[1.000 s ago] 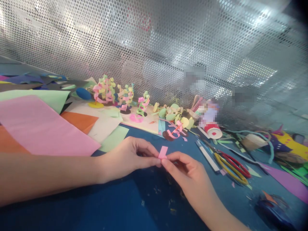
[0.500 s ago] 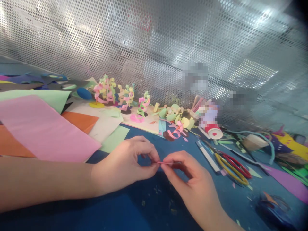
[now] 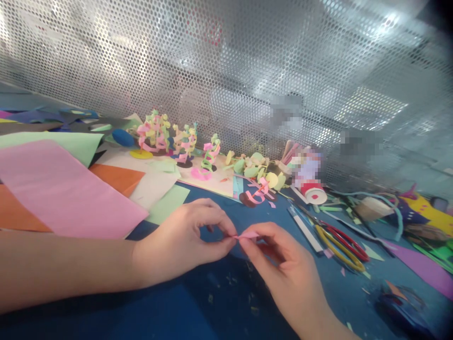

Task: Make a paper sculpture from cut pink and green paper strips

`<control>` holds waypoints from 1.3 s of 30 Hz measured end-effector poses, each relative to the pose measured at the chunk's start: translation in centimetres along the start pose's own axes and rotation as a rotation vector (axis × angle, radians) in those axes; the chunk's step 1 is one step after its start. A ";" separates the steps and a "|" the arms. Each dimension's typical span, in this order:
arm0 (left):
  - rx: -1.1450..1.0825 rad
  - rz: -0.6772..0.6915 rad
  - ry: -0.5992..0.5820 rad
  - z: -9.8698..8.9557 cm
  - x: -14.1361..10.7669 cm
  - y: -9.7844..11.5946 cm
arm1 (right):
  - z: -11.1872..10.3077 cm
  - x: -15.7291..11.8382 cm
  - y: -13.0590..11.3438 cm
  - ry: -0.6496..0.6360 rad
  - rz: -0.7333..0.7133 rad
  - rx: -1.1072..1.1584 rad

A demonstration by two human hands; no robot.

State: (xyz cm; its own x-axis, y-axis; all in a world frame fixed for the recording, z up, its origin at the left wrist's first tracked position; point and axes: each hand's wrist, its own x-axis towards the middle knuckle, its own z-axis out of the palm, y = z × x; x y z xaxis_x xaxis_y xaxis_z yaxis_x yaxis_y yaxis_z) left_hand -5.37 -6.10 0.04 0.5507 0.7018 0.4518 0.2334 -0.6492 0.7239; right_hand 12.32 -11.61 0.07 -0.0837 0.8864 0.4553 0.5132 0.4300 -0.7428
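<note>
A small pink paper strip (image 3: 249, 234) spans the fingertips of both hands above the blue table. My left hand (image 3: 194, 231) pinches its left end between thumb and forefinger. On the other side, my right hand (image 3: 283, 259) pinches the strip between thumb and forefinger, and part of it shows over the forefinger. The two sets of fingertips are almost touching. Behind them a curled pink paper piece (image 3: 260, 191) stands on a dark round base.
Pink paper (image 3: 71, 189) lies over green and orange sheets at left. Curly paper figures (image 3: 184, 146) stand near the perforated metal screen (image 3: 177, 61). Scissors (image 3: 339, 245), a white-and-blue tool (image 3: 306, 229), a red-rimmed roll (image 3: 314, 193) and purple paper (image 3: 421, 267) are at right.
The pink strip has turned between the fingers, so more of its flat face shows by my right forefinger. Both hands have barely moved.
</note>
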 end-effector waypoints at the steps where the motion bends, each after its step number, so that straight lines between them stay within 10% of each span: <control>1: -0.023 -0.007 0.007 -0.1 0.1 0.1 | 0.0 0.0 0.0 0.008 0.002 0.019; 23: -0.306 -0.161 -0.041 -0.3 0.1 0.6 | 0.0 0.4 0.2 -0.092 0.282 0.435; 39: -0.406 -0.244 -0.161 0.0 0.6 -0.2 | 0.1 0.6 0.3 -0.064 0.205 0.279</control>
State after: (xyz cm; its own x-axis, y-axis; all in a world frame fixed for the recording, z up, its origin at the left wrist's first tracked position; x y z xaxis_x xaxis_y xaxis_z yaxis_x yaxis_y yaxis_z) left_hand -5.06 -5.50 0.13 0.6430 0.7440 0.1815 0.0570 -0.2829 0.9574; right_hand 12.35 -10.98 0.11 -0.0607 0.9644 0.2574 0.2727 0.2641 -0.9252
